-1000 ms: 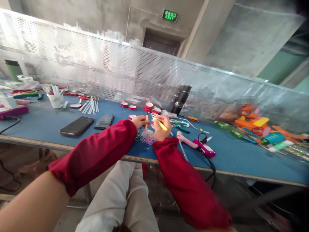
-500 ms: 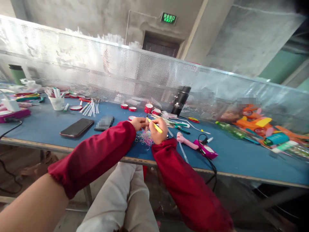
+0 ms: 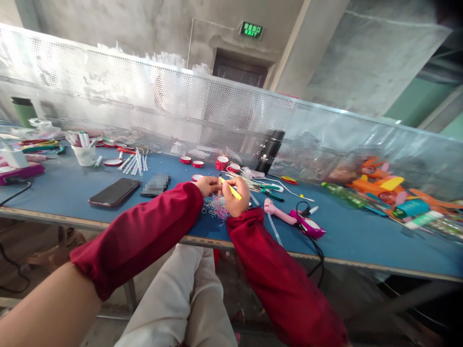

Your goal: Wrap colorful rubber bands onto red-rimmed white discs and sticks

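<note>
Card (image 3: 155, 184) beside the phone (image 3: 115, 192) blurred; left hand's (image 3: 207, 185) grasp unclear.

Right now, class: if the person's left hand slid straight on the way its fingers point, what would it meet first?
The left hand points rightward at the right hand, which holds a yellow stick. It would probably meet that stick or hand first, though depth is uncertain.

Both forearms are covered by loose, dark red sleeve covers (image 3: 144, 226) of plain cloth, one on each arm, wrinkled along their length. Each has a gathered elastic cuff: at the wrist just behind the left hand (image 3: 207, 185) and the right hand (image 3: 236, 196), and again near the elbow, where the cloth puckers into small folds. Above the left cover the arm is bare. Light beige trousers (image 3: 184, 299) cover the legs, with soft creases.
</note>
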Motion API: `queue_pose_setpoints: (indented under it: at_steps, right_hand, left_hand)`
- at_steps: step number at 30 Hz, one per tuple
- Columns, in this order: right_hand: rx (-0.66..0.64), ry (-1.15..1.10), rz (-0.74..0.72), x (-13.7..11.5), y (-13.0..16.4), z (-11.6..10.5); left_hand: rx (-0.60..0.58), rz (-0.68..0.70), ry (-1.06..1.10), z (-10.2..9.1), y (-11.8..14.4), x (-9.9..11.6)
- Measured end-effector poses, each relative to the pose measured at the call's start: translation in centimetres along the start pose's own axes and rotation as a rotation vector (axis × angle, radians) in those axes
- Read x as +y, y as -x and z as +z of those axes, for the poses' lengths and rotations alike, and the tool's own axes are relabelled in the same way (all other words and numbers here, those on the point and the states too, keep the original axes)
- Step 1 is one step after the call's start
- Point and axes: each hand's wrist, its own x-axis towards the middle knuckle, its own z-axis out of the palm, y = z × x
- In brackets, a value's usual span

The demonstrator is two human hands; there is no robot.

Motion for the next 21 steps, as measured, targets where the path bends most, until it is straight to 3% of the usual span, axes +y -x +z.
queue_pose_setpoints:
  at_steps: [21]
  right_hand:
    - [0.002,0.030,-0.009,-0.05,-0.07,0.05]
  left_hand:
    - [-0.002,0.009,-0.013,-0.04,0.11,0.29]
